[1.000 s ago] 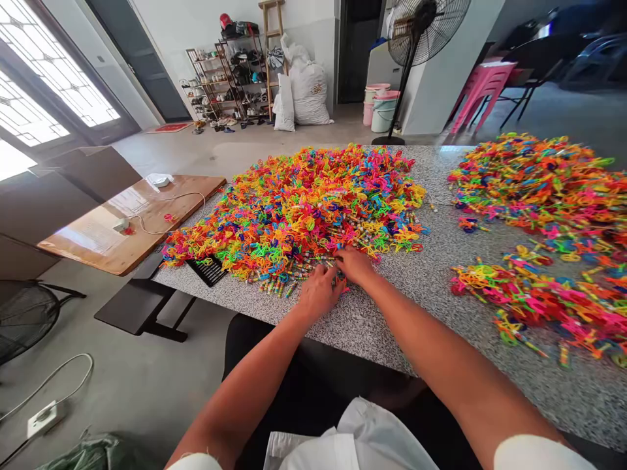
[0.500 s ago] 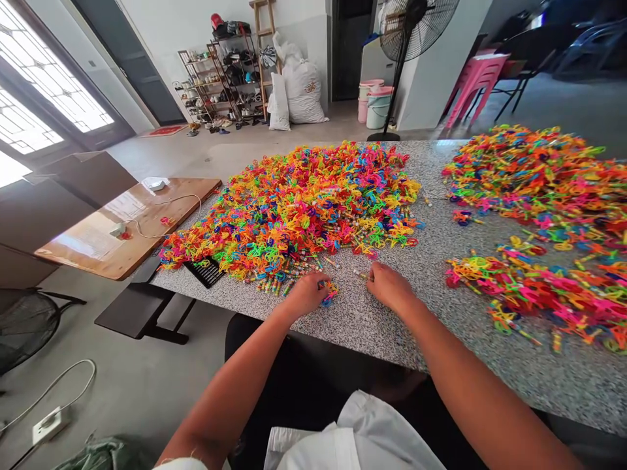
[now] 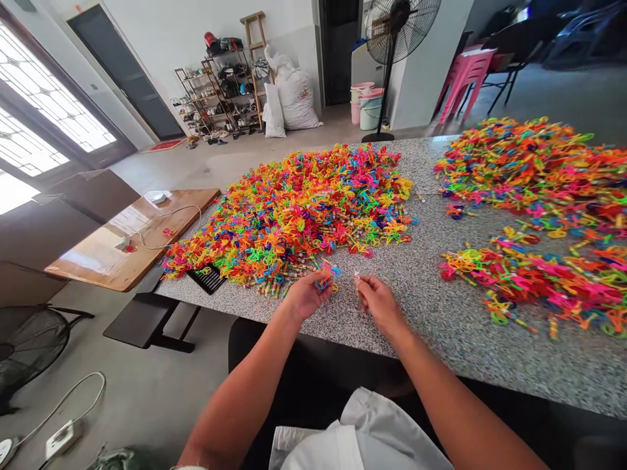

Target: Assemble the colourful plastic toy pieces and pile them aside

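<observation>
My left hand is half turned up just above the granite tabletop. Between its thumb and fingers are several colourful plastic loop pieces, blue and orange among them. Across a small gap, my right hand pinches a small patterned tube with a whitish end pointing away from me. Most of that tube is hidden by the fingers. Directly beyond both hands spreads a big pile of bright plastic loop pieces, with several patterned tubes along its near edge.
At the right lie a far heap and a nearer heap of similar pieces. A black slotted tray sticks out under the main pile's left side. Leftward stands a wooden table with a cable. A standing fan rises behind.
My left hand has turned palm up, raising the loop pieces. My right hand has come slightly left, and its tube now points away from me instead of sideways. The view has shifted a little.
</observation>
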{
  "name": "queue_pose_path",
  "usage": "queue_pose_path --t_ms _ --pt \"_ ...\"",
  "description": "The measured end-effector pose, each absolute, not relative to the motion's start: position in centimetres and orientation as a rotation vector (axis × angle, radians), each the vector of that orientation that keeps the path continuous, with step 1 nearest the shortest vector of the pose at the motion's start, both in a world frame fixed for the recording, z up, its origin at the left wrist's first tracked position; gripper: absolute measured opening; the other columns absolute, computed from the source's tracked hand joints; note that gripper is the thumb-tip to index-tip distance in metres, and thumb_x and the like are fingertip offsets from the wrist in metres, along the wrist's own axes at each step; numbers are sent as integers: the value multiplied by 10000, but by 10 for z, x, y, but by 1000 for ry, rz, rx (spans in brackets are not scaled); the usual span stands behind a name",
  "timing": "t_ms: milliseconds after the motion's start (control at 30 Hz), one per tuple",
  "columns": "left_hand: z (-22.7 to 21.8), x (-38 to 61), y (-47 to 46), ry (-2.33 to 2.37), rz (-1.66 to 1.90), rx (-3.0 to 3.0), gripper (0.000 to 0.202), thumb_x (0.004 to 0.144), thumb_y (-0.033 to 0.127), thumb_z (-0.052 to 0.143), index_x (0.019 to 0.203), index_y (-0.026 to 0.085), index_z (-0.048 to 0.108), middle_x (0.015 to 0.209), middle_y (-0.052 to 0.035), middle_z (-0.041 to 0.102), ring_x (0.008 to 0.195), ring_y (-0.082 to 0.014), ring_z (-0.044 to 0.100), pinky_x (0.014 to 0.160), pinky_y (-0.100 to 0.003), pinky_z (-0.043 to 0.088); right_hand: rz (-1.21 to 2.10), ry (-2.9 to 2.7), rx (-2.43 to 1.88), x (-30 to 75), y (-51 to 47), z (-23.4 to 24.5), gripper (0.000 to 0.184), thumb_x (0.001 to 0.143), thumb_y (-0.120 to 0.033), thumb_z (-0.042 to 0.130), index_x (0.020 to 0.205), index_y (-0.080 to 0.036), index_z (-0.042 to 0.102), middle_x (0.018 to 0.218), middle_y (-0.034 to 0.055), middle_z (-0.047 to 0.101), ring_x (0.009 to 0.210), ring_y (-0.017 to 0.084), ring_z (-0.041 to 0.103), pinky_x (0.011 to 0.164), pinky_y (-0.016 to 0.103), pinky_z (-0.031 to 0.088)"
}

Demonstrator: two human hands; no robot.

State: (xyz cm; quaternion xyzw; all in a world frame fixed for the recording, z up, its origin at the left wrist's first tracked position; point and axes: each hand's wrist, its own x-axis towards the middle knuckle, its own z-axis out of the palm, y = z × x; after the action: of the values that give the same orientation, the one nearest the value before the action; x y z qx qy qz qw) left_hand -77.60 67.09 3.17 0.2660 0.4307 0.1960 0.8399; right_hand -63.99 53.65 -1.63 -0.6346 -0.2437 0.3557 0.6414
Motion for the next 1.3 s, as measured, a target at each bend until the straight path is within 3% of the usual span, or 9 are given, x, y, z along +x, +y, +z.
queue_pose_path --t_ms 133,300,467,567,733,967,1300 --pt "32 -767 656 889 408 551 110 799 96 758 846 150 674 774 -3 692 611 -85 614 554 -190 502 921 -330 -1135 -668 532 -13 379 766 -546 775 840 -235 571 710 -40 613 490 105 495 439 240 440" --pt "33 -766 640 734 396 701 166 762 145 830 850 142 690 850 -32 725 724 -124 674 736 -273 589 812 -347 -1174 -666 533 -11 321 799 -497 706 935 -251 551 759 -18 643 590 151 593 509 274 522" --pt "32 -767 638 696 386 851 264 709 231 885 880 119 720 863 -47 726 775 -140 688 799 -296 572 678 -638 -1522 -654 524 -14 244 873 -466 608 970 -251 546 879 41 713 749 216 683 661 340 559" --pt "30 -767 640 711 397 857 267 686 242 889 834 120 704 813 -26 702 721 -118 664 760 -276 561 594 -854 -1674 -650 517 -11 230 886 -451 618 966 -237 605 828 24 697 720 201 646 693 334 528" --pt "30 -767 642 715 355 797 208 709 199 856 832 121 708 801 -27 700 709 -124 664 758 -295 582 592 -935 -1590 -645 513 -5 301 915 -466 622 1070 -229 723 998 49 739 832 197 658 770 325 528" --pt "29 -771 645 742 216 784 118 781 171 799 838 115 712 774 -56 709 713 -162 690 766 -357 615 789 -856 -1471 -641 512 -5 312 864 -467 692 1042 -221 764 914 34 747 688 166 631 630 295 519" --pt "30 -768 627 740 361 1052 265 754 332 839 838 120 703 755 -34 679 683 -123 633 715 -275 536 872 -873 -1429 -632 509 3 261 815 -445 735 950 -223 768 817 10 722 654 157 617 625 297 519"
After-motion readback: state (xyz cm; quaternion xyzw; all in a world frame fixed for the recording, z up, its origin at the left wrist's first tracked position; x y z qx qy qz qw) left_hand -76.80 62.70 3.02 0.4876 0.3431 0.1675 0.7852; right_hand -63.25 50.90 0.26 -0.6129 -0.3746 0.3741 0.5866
